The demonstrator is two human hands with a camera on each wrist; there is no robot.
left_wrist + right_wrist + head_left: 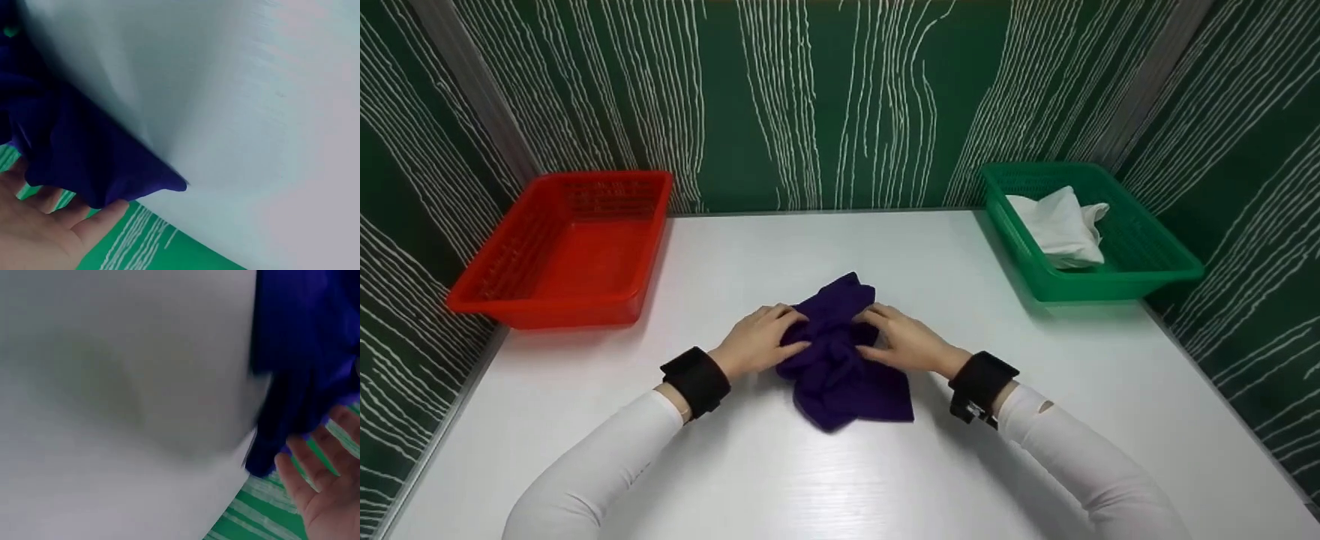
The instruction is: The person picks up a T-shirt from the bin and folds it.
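A crumpled dark purple cloth (834,375) lies in folds on the white table, with a flat corner spread toward the lower right. My left hand (761,339) touches its left side, thumb and fingers spread apart. On the opposite side, my right hand (906,339) rests its fingertips on the cloth's edge. In the left wrist view, extended fingers (98,228) meet the lower border of the cloth (84,135). The right wrist view shows nearly straight fingers (306,464) against the hanging fold of the cloth (304,332). My left thumb is out of the left wrist view.
At the back left of the white table (735,480) stands a red plastic basket (559,309). A green basket (1117,283) at the back right holds a white cloth (1061,225). Green walls (840,105) with white wavy lines enclose the table's back and sides.
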